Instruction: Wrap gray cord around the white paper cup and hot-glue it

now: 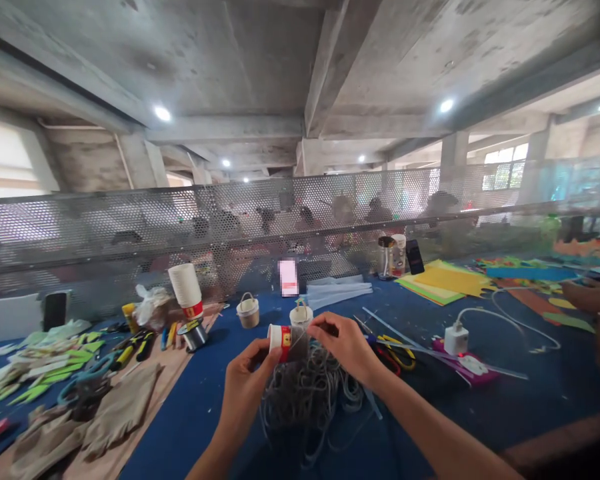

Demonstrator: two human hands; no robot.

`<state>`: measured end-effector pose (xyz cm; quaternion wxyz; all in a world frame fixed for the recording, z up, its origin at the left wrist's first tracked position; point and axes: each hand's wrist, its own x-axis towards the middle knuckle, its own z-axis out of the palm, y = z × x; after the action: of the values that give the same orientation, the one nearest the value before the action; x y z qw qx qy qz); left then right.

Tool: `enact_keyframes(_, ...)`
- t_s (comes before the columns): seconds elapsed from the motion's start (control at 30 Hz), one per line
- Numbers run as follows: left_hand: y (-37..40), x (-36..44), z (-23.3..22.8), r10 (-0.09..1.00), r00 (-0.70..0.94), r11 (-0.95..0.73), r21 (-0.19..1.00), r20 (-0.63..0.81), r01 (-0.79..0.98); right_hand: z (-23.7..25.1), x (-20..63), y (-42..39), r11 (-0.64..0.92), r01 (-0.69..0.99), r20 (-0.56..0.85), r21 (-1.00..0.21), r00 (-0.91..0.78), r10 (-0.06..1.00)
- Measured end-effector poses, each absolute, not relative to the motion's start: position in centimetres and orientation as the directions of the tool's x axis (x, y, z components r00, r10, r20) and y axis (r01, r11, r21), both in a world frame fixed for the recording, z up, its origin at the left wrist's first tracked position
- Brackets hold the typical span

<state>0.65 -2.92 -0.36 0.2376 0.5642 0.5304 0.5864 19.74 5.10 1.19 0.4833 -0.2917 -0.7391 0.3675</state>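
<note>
My left hand (pixel 244 381) holds a small red-and-white paper cup (pixel 282 339) on its side above the blue table cover (pixel 480 407). My right hand (pixel 344 343) pinches a strand of grey cord at the cup's side. A loose tangle of the grey cord (pixel 307 392) lies on the cover right under both hands. Two small paper-cup baskets with handles (pixel 249 310) (pixel 301 313) stand just beyond the hands.
A stack of paper cups (pixel 186 288), a wire spool (pixel 194 333), markers and pliers lie at left with green cut-outs (pixel 45 367) and brown pieces (pixel 115 413). Scissors (pixel 397 352), a charger (pixel 456 339) and coloured sheets (pixel 450 280) sit right. Another person's hand (pixel 587 295) rests far right. A mesh screen (pixel 180 227) backs the table.
</note>
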Motion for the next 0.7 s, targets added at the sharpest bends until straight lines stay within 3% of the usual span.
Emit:
enact_keyframes(0.3,-3.0,0.9,-0.6,0.886,-0.236,-0.315,0.892,0.399,0.326,1.8,20.4,4.0,0.747,0.074,0.712,-0.661,-0.253,0.655)
enact_keyframes(0.7,-2.9,1.2,-0.3,0.893,-0.233,-0.303,0.898,0.385,0.319,2.0,20.5,3.0,0.786,0.0,0.752,-0.619,-0.291,0.592)
